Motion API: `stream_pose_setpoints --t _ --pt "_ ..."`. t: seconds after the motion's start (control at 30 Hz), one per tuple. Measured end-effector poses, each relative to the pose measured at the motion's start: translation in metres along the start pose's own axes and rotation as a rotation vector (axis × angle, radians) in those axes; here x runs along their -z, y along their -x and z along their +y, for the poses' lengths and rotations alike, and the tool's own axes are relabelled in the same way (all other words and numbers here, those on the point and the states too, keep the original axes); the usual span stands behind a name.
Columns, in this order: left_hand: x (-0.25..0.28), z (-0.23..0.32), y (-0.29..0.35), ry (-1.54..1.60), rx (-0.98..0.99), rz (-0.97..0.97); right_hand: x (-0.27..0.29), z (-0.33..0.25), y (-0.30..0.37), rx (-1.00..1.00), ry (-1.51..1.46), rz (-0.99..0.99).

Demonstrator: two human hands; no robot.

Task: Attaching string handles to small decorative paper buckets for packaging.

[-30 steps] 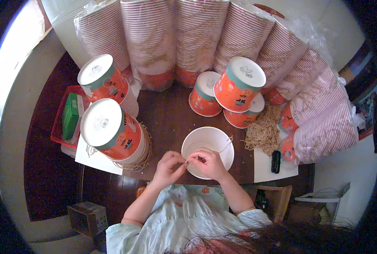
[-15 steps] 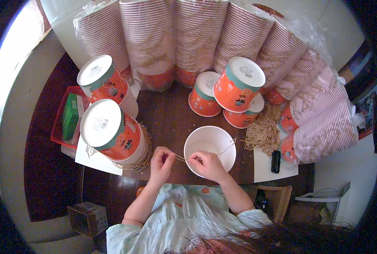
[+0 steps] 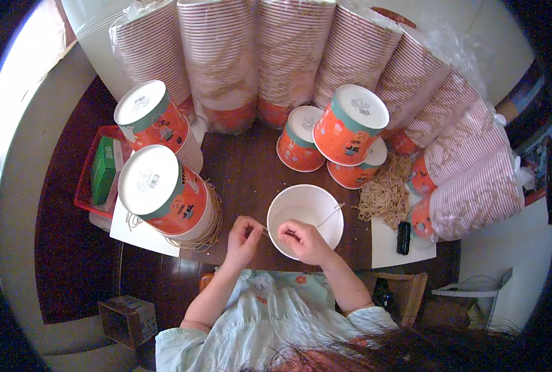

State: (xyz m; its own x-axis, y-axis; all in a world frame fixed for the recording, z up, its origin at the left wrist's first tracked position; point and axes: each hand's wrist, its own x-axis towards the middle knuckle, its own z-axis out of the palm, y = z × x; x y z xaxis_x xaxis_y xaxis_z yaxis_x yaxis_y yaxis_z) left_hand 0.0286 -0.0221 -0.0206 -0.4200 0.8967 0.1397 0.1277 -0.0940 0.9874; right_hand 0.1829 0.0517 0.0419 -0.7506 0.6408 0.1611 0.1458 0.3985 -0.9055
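A white paper bucket (image 3: 313,198) stands upright in front of me, its mouth facing up. My left hand (image 3: 244,239) is just left of its rim, fingers pinched on a thin beige cord (image 3: 329,216). Over the bucket's near rim, my right hand (image 3: 302,240) is closed on the same cord. One stretch of cord runs between the two hands; another leads from the right hand across the bucket's mouth to a small knot at its right rim. The fingertips of the right hand are partly hidden.
Upside-down orange buckets (image 3: 350,127) stand stacked beyond, with more bucket stacks (image 3: 149,180) at left, cord looped around the nearest. Wrapped bucket stacks (image 3: 220,62) line the back and right. At right lie a heap of cords (image 3: 385,192) and a black object (image 3: 403,238). A red basket (image 3: 84,189) sits at far left.
My left hand has moved slightly right, and its fingers have shifted on the cord. The white bucket has slid a little to the left. The right hand has barely moved.
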Motion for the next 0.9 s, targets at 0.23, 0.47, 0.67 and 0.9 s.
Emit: stream_pose_setpoints --t 0.23,0.47,0.67,0.9 --pt "0.012 0.019 0.005 -0.066 0.014 0.004 0.001 -0.026 0.011 0.128 0.226 0.128" --pt "0.027 0.026 0.031 0.277 0.565 -0.347 -0.025 -0.032 0.038 0.453 0.6 0.007" --pt "0.024 0.025 0.043 0.318 0.546 -0.368 -0.034 -0.025 0.043 0.536 0.748 -0.043" --pt "0.024 0.019 0.036 0.795 0.798 -0.206 -0.034 -0.022 0.041 0.56 0.555 -0.114"
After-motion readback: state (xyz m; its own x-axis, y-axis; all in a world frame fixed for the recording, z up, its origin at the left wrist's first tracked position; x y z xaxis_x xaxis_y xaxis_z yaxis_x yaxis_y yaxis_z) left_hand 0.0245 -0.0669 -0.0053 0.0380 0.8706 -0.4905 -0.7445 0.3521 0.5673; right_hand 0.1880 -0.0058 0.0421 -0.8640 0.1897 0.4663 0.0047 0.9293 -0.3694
